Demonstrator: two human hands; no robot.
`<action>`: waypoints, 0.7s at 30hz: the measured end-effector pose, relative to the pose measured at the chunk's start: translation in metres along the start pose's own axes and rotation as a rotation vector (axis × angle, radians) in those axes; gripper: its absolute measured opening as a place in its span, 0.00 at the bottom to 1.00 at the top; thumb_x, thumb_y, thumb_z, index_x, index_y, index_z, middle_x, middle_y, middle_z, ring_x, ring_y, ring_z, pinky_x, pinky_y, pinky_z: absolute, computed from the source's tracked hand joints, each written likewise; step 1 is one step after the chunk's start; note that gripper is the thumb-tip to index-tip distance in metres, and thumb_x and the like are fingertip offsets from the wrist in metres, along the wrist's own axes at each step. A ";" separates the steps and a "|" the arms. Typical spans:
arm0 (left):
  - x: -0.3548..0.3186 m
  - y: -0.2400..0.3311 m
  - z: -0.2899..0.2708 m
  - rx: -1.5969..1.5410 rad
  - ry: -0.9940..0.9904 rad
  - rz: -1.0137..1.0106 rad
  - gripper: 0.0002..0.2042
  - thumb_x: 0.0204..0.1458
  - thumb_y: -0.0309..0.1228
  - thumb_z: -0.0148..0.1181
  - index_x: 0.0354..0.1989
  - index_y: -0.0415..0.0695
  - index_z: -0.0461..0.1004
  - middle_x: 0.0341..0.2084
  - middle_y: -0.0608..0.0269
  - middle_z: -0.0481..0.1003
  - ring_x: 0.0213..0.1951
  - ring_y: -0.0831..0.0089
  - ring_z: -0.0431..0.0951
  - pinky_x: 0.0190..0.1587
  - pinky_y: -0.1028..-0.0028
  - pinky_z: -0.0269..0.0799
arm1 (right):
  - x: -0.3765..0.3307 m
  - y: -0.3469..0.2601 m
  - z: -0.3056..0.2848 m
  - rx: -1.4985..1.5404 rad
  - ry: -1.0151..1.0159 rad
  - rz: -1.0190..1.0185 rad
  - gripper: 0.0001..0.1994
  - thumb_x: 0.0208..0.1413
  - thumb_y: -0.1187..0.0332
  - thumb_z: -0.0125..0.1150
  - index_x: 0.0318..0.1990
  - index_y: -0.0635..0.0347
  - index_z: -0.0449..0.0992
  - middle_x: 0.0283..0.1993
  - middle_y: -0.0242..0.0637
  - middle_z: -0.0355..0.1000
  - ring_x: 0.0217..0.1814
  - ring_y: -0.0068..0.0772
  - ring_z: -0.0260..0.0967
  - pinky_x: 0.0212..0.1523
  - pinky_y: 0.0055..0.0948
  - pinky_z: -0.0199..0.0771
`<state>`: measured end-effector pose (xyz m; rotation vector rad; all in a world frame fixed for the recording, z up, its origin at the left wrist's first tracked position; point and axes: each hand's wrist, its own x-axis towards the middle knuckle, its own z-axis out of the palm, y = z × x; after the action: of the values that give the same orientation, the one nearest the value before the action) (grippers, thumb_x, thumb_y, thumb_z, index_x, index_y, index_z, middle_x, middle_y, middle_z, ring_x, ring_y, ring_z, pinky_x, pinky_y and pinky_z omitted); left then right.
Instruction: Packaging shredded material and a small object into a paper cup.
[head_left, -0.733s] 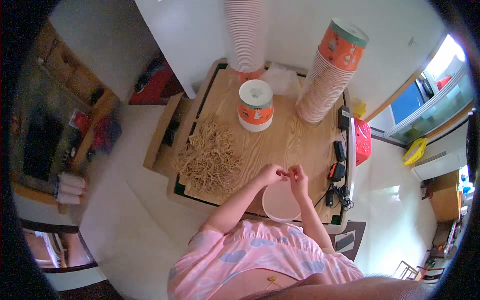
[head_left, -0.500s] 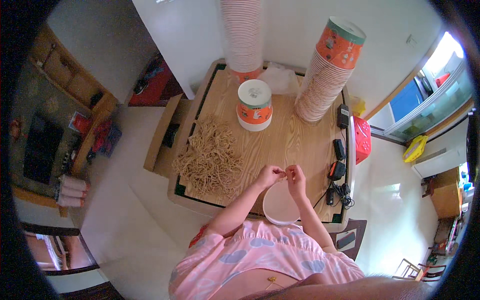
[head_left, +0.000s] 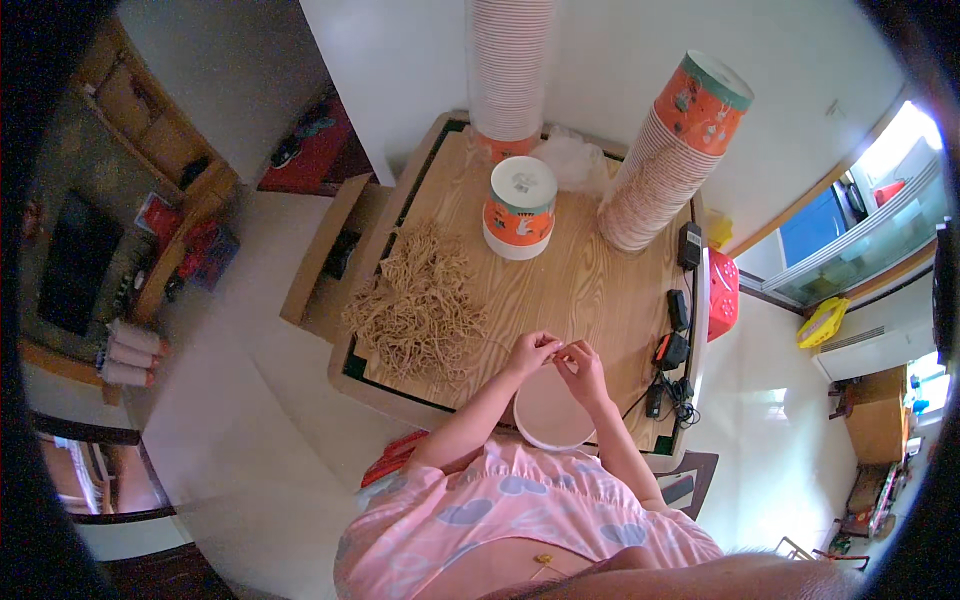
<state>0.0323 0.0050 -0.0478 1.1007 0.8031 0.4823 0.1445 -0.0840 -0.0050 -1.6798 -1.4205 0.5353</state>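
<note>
My left hand (head_left: 533, 353) and my right hand (head_left: 582, 371) meet over the near part of the table, fingertips pinched together. Whatever lies between the fingers is too small to make out. Just below them, close against my body, sits a round white paper bucket (head_left: 553, 415), its inside facing up. Left of my hands spreads a tangled heap of brown twine-like strands (head_left: 418, 305). Farther back, an orange and green paper bucket (head_left: 520, 225) stands upside down on the wood-grain table (head_left: 570, 285).
Two tall stacks of nested paper buckets, a left stack (head_left: 508, 75) and a leaning right stack (head_left: 668, 150), rise at the back. Crumpled clear plastic (head_left: 572, 160) lies between them. Black adapters (head_left: 678, 310) and cables (head_left: 684, 405) line the right edge. An open cardboard box (head_left: 330, 262) adjoins the left.
My right hand has turned lower and inward, its fingers still against the left hand's. The whole view has shifted slightly; the buckets and twine heap stay in place on the table.
</note>
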 end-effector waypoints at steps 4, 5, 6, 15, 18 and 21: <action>-0.007 0.006 -0.003 0.042 0.076 -0.002 0.05 0.45 0.29 0.58 0.27 0.40 0.74 0.18 0.69 0.72 0.19 0.85 0.66 0.21 0.83 0.61 | 0.003 -0.008 0.000 -0.070 -0.027 0.046 0.05 0.41 0.72 0.61 0.27 0.60 0.72 0.30 0.39 0.68 0.31 0.41 0.67 0.31 0.34 0.69; -0.008 0.006 -0.003 -0.015 0.096 -0.005 0.06 0.45 0.29 0.58 0.27 0.40 0.74 0.18 0.70 0.72 0.19 0.85 0.66 0.20 0.83 0.61 | 0.004 -0.014 0.000 -0.059 -0.020 0.034 0.05 0.42 0.72 0.61 0.26 0.61 0.72 0.29 0.40 0.68 0.31 0.41 0.67 0.31 0.34 0.68; -0.008 0.006 -0.002 -0.071 0.117 -0.009 0.06 0.45 0.30 0.59 0.27 0.40 0.74 0.18 0.70 0.71 0.18 0.85 0.66 0.20 0.83 0.60 | 0.004 -0.017 0.000 -0.048 -0.013 0.023 0.05 0.42 0.72 0.60 0.26 0.61 0.72 0.29 0.40 0.68 0.31 0.41 0.67 0.30 0.35 0.68; -0.006 -0.001 -0.015 -0.068 0.045 -0.044 0.05 0.45 0.33 0.59 0.28 0.46 0.73 0.22 0.72 0.72 0.21 0.84 0.67 0.23 0.82 0.61 | 0.005 -0.016 0.002 -0.060 0.001 0.014 0.04 0.42 0.74 0.59 0.26 0.63 0.71 0.26 0.40 0.67 0.29 0.36 0.66 0.29 0.30 0.67; -0.004 -0.004 -0.016 -0.120 0.047 -0.059 0.05 0.45 0.32 0.59 0.28 0.46 0.73 0.21 0.72 0.72 0.21 0.84 0.67 0.22 0.82 0.61 | 0.007 -0.017 0.004 -0.173 0.006 -0.169 0.03 0.43 0.76 0.58 0.26 0.63 0.71 0.26 0.39 0.67 0.28 0.36 0.65 0.30 0.29 0.67; -0.003 -0.004 -0.016 -0.076 0.072 -0.071 0.05 0.44 0.32 0.60 0.28 0.45 0.74 0.21 0.71 0.72 0.20 0.83 0.67 0.22 0.82 0.61 | 0.006 -0.016 0.007 -0.030 0.024 0.067 0.02 0.44 0.76 0.57 0.27 0.63 0.71 0.25 0.40 0.67 0.27 0.34 0.66 0.29 0.28 0.67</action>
<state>0.0178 0.0103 -0.0540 0.9859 0.8768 0.4909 0.1313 -0.0758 0.0054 -1.7574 -1.3655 0.5314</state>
